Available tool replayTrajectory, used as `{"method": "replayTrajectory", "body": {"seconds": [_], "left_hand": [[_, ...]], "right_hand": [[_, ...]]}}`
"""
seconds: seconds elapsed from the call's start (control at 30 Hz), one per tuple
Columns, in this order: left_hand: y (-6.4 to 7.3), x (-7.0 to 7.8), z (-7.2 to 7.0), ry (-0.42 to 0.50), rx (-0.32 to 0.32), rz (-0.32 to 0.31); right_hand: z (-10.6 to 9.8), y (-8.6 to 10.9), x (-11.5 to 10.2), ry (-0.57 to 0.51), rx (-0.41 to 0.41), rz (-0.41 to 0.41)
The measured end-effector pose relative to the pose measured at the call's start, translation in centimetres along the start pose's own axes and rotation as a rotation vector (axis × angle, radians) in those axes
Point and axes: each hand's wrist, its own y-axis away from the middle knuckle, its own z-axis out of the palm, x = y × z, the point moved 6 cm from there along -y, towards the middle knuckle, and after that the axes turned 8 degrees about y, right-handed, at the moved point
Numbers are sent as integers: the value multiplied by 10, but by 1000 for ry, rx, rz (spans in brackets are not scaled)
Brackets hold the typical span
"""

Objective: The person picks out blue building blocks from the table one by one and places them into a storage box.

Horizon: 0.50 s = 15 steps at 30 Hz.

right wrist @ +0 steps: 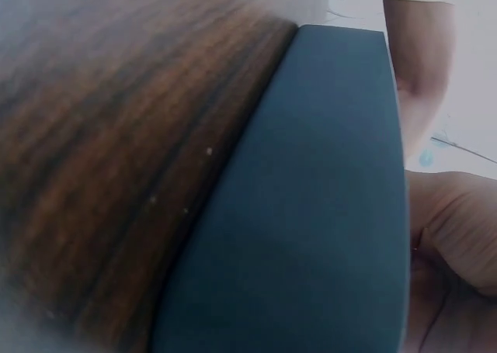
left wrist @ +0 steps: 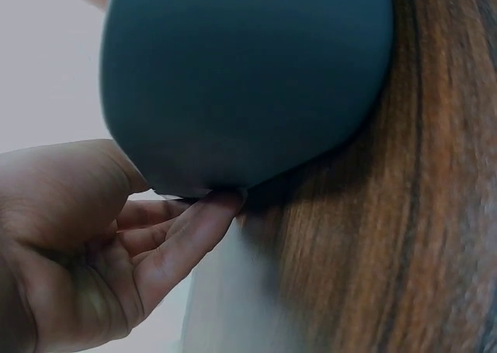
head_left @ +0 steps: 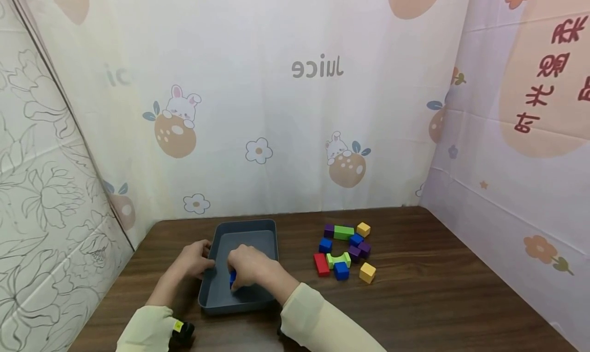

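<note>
A dark grey tray (head_left: 217, 296) lies on the table, longer from front to back than across. At its left wall my left hand (head_left: 193, 260) grips the rim, the thumb near the top edge. In the left wrist view, fingertips (left wrist: 221, 205) touch the tray's outer side (left wrist: 248, 81). Inside the tray, my right hand (head_left: 251, 266) reaches down and holds a blue block (head_left: 232, 277), mostly covered by the fingers. The right wrist view shows the tray's outer wall (right wrist: 311, 190), with part of the right hand (right wrist: 454, 237) behind it; the block is hidden there.
Right of the tray lies a loose group of toy blocks: a red block (head_left: 321, 265), a light green notched block (head_left: 338, 260), a green block (head_left: 343, 232), yellow cubes (head_left: 367, 273), and several blue and purple ones. Printed curtains (head_left: 258, 96) close off the table's back and sides.
</note>
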Motion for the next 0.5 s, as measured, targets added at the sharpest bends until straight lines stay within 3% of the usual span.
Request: {"method": "replayTrajectory", "body": {"seconds": [0.5], "left_hand": [[-3,-4,1,2,-3,14]], "right_hand": [[5,0,0,-3,-34,33]]}}
